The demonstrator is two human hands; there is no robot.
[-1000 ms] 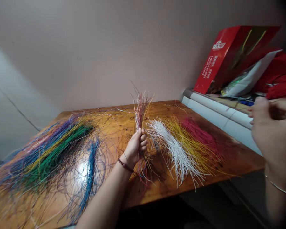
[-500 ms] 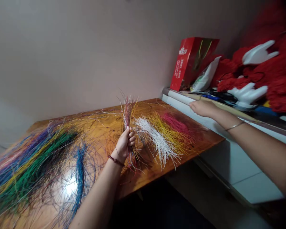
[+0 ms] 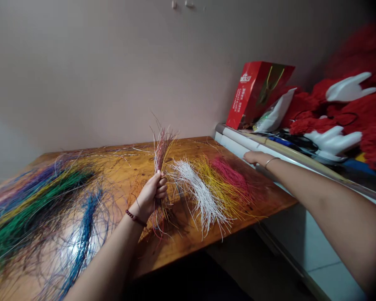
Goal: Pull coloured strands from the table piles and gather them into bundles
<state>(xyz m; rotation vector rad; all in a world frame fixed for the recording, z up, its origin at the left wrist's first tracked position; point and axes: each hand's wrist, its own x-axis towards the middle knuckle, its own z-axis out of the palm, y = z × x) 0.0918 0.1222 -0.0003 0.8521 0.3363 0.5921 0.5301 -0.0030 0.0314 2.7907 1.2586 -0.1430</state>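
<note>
Upright in my left hand [image 3: 155,190] is a bundle of mixed strands [image 3: 163,150], reddish, white and yellow, its ends fanning out above and below my closed fingers. My right hand [image 3: 253,158] is out over the far right part of the wooden table [image 3: 178,246], beside the white cabinet edge. Its fingers look bent together; whether they hold anything is too small to tell. Between the hands lie a white bundle [image 3: 200,192], a yellow bundle [image 3: 217,188] and a pink bundle [image 3: 230,173].
Long green [image 3: 40,200], yellow, blue and purple strands cover the table's left side, with a blue bundle [image 3: 84,230] nearer me. On the right cabinet stand a red paper bag [image 3: 246,94], white hand-shaped forms [image 3: 335,142] and red fabric [image 3: 357,113].
The view has shifted, so most things sit lower in it. My right hand has moved closer to the pink bundle, away from the cabinet top. My left hand still grips its bundle.
</note>
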